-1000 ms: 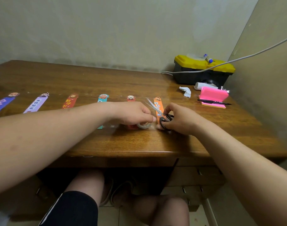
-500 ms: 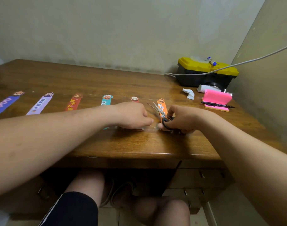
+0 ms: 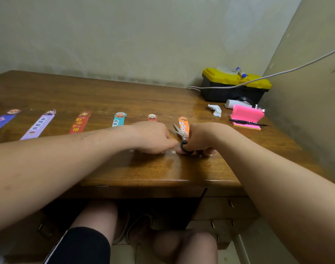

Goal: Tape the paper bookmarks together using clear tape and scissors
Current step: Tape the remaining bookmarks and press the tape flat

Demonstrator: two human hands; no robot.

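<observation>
Gripping the scissors (image 3: 179,132) by their black loops, my right hand (image 3: 201,139) rests on the desk (image 3: 163,168) near its front edge, with the blades parted over the orange bookmark (image 3: 183,125). My left hand (image 3: 153,138) sits just beside it, fingers bunched downward. I cannot tell its hold, though a pale strip between the hands may be tape (image 3: 174,152). Five more bookmarks (image 3: 79,122) lie in a row to the left. Farther right are pink notes (image 3: 246,115) under a pen (image 3: 247,123), then a tissue (image 3: 215,109). In the wall corner stands a closed toolbox (image 3: 229,92) with a marker (image 3: 241,72) on its lid.
</observation>
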